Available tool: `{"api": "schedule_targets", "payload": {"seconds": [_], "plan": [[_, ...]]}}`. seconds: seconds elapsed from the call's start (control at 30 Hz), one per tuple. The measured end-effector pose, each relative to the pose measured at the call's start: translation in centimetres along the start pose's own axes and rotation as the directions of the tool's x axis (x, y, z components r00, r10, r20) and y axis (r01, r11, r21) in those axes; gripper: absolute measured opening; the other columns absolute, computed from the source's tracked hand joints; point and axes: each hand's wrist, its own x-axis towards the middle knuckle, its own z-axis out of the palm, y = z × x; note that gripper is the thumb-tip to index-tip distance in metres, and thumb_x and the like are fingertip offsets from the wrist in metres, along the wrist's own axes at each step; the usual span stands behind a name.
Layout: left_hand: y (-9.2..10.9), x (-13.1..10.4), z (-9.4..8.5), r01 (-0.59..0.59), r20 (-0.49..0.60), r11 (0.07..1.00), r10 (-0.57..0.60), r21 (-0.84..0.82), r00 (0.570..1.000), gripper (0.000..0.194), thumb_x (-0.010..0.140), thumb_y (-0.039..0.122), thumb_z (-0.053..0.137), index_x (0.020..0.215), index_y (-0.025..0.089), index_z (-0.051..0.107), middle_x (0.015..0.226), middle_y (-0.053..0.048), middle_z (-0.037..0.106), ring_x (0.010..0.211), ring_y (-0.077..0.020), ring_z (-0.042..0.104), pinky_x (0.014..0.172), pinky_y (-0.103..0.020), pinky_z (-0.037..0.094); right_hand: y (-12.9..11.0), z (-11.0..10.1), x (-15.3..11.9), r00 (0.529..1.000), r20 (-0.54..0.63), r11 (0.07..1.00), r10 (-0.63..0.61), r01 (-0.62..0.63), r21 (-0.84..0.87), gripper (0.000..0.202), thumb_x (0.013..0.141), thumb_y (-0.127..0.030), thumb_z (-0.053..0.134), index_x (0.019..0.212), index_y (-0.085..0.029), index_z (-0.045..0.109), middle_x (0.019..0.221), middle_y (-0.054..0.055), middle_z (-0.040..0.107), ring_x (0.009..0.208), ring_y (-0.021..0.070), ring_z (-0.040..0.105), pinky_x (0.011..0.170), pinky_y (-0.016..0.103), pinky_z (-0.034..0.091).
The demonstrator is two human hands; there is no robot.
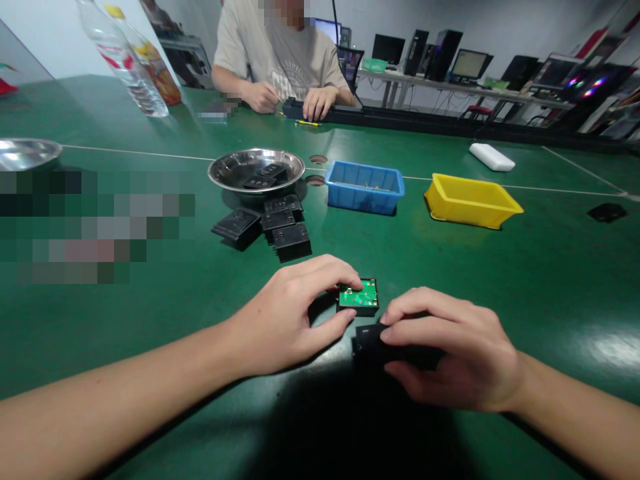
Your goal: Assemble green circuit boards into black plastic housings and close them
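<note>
A small open black plastic case holding a green circuit board (369, 293) lies on the table. My left hand (293, 320) grips it, with the index fingertip on the board and the thumb against the near side. Just nearer to me, my right hand (460, 353) is closed around a dark black plastic piece (367, 339); its underside and far end are hidden by the fingers and shadow. Past my left hand, several black plastic cases (291, 241) lie in a loose group.
A steel bowl (220, 175) with black cases stands behind the group, beside a blue bin (363, 197) with small bits inside and a yellow bin (470, 210). A white object (492, 157) lies farther right. Across the green table sits a person (285, 60) handling a long black part.
</note>
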Motion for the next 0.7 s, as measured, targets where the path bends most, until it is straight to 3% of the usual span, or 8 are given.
{"api": "schedule_targets", "payload": {"seconds": [0.27,0.47,0.7], "plan": [[-0.20,-0.37,-0.17,-0.117,0.061,0.993,0.117,-0.016,0.991,0.033,0.091,0.015,0.054,0.122,0.017,0.061,0.125,-0.009,0.069,0.116,-0.0187,0.065,0.100,-0.030,0.052,-0.38,-0.29,0.14,0.998,-0.064,0.998,0.009,-0.012,-0.057,0.021,0.081,-0.011,0.073,0.101,-0.014,0.068,0.098,0.011,0.070,0.089,0.0159,0.070,0.078,0.025,0.058],[-0.49,-0.48,-0.46,-0.217,0.038,0.974,0.219,-0.061,0.975,0.038,0.090,0.028,0.063,0.126,0.019,0.059,0.130,-0.013,0.065,0.119,-0.0242,0.063,0.100,-0.036,0.053,-0.49,-0.33,0.18,0.997,-0.073,0.997,0.012,-0.018,-0.076,0.017,0.083,-0.010,0.072,0.099,-0.013,0.068,0.099,0.012,0.070,0.089,0.0163,0.070,0.078,0.025,0.059],[-0.66,-0.42,-0.20,-0.280,-0.008,0.958,0.280,-0.071,0.960,0.039,0.088,0.038,0.073,0.120,0.019,0.062,0.123,-0.014,0.066,0.112,-0.0238,0.065,0.095,-0.034,0.055,-0.46,-0.21,0.00,0.997,-0.069,0.995,0.024,-0.031,-0.098,0.014,0.084,-0.012,0.073,0.097,-0.013,0.069,0.101,0.013,0.070,0.090,0.0158,0.070,0.078,0.024,0.058]]}}
